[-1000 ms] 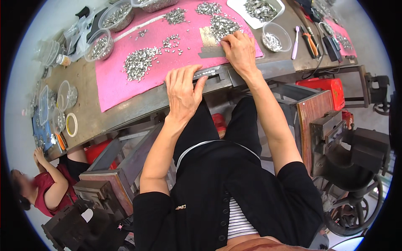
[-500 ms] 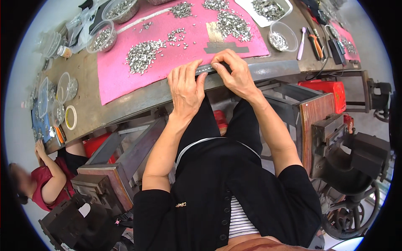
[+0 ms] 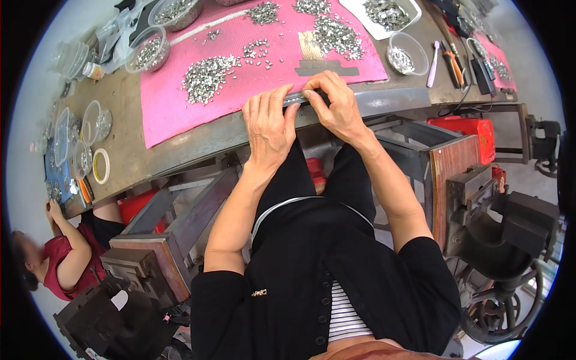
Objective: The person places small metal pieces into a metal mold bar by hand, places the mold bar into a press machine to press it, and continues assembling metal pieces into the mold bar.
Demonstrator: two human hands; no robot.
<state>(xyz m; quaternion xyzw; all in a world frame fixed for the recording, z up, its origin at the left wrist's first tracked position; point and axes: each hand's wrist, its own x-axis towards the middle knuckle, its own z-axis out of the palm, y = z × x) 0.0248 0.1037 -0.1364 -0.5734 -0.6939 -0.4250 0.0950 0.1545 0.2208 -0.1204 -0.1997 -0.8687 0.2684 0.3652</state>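
At the table's near edge, both hands are bent around a narrow dark strip [image 3: 293,99] with a row of tiny silver pieces along it. My left hand [image 3: 267,120] has its fingers over the far side and its thumb against the near side at the left. My right hand [image 3: 335,105] grips the right part, its thumb pointing inward along the strip and its fingers curled. Both hands cover much of the strip. Just beyond them lies a pink mat [image 3: 174,114] with a large pile of small silver metal pieces [image 3: 207,79] and a second pile [image 3: 337,41].
Round clear tubs [image 3: 147,51] of metal pieces stand at the back left. A white tray [image 3: 390,18], a clear bowl [image 3: 408,54], a pink toothbrush [image 3: 432,65] and orange-handled pliers [image 3: 453,67] lie at the right. A co-worker [image 3: 69,261] sits at the far left. Dark machines [image 3: 498,228] flank my seat.
My hands stay at the same place on the strip, with hardly any visible shift. At the far left, the co-worker's hands have moved slightly.
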